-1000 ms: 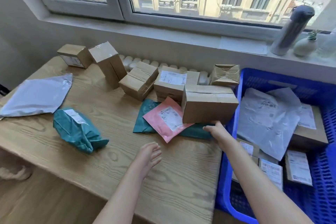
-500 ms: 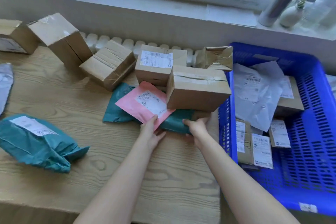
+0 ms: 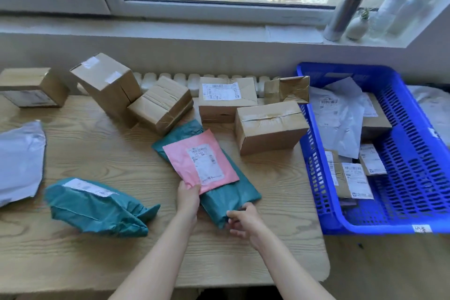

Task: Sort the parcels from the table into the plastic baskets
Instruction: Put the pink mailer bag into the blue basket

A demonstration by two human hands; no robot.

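Mailer point(image 3: 201, 162), atop the bag point(image 3: 231, 198), is pinched at its near corner by the left hand point(image 3: 188, 200); the bag's end is gripped by the right hand point(image 3: 243, 223).

pink mailer point(image 3: 201, 162) lies atop teal mailer point(image 3: 220, 192) on the table, near the blue basket point(image 3: 399, 220).

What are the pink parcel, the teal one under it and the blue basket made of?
Pink parcel: probably thin plastic mailer film, matte, lightly creased. Teal parcel beneath it: similar soft plastic film, wrinkled and folded at its near end. Blue basket: rigid moulded plastic, slotted walls, slight sheen.
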